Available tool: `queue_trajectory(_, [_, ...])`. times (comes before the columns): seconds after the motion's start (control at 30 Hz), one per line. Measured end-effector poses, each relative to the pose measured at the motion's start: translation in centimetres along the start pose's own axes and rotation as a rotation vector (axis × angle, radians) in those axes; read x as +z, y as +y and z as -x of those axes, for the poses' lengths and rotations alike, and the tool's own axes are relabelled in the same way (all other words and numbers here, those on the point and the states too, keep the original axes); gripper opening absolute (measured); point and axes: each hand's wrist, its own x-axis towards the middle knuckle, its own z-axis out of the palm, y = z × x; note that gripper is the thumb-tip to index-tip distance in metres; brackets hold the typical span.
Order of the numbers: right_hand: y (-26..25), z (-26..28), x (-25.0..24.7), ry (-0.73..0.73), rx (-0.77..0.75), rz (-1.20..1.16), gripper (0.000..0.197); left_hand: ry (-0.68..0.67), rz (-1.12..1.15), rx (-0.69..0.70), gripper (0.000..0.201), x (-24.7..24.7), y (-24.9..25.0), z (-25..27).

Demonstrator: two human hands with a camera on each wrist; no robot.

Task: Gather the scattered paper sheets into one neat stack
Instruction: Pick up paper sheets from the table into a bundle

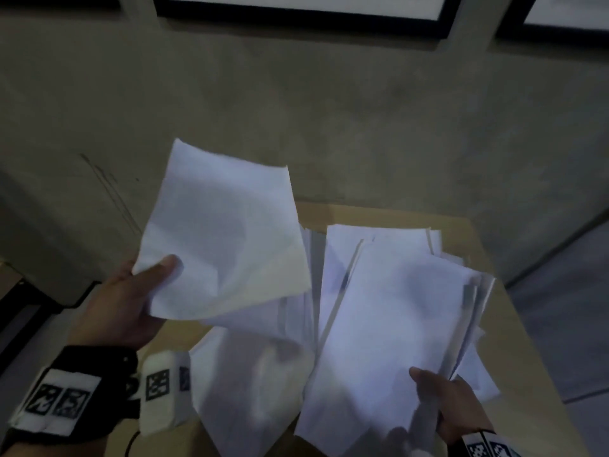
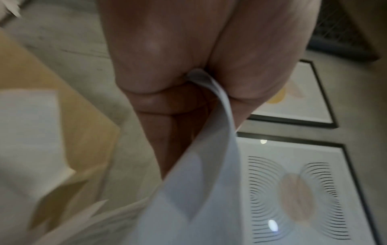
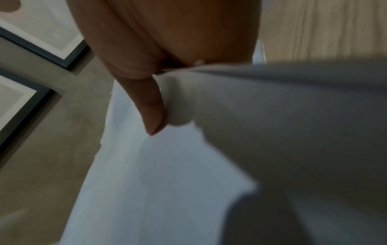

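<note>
My left hand (image 1: 145, 285) pinches the corner of a white paper sheet (image 1: 224, 239) and holds it raised above the left side of the wooden table (image 1: 379, 216). The left wrist view shows that sheet (image 2: 201, 190) clamped between thumb and fingers (image 2: 167, 79). My right hand (image 1: 441, 400) grips a thick bunch of white sheets (image 1: 389, 324) by its near edge, thumb on top. In the right wrist view the thumb (image 3: 150, 109) presses on the bunch (image 3: 167, 182). More loose sheets (image 1: 250, 374) lie spread on the table under both.
The small light-wood table has its right edge (image 1: 527, 341) close to my right hand. A grey concrete floor (image 1: 296, 110) surrounds it. Black-framed pictures (image 1: 303, 11) lie on the floor beyond the table, and one with curved lines (image 2: 293, 190) shows near my left hand.
</note>
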Motion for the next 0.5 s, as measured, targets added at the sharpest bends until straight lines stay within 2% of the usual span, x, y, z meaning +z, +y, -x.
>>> queue_trajectory(0.1, [0.0, -0.3, 0.6, -0.007, -0.017, 0.042, 0.013, -0.058, 0.058, 0.156, 0.044, 1.5, 2.1, 0.8])
queue_trajectory(0.2, [-0.1, -0.2, 1.8, -0.002, -0.004, 0.104, 0.015, -0.077, 0.156, 0.179, 0.047, 2.5, 2.3, 1.6])
queue_trajectory(0.3, [-0.3, 0.0, 3.1, -0.034, 0.000, 0.085, 0.015, -0.049, 0.235, 0.113, 0.049, 2.9, 0.9, 1.9])
queue_trajectory(0.4, [-0.4, 0.6, 4.4, -0.127, -0.025, 0.021, 0.018, -0.020, 0.287, -0.070, 0.096, 3.6, -1.7, 2.6])
queue_trajectory(0.43, [-0.4, 1.0, 4.8, -0.172, -0.034, -0.018, 0.017, -0.024, 0.311, -0.116, 0.103, 4.0, -2.8, 2.9])
queue_trajectory(0.5, [-0.5, 1.8, 5.7, -0.225, -0.048, -0.056, 0.011, -0.013, 0.444, -0.149, 0.093, 4.2, -4.4, 3.3])
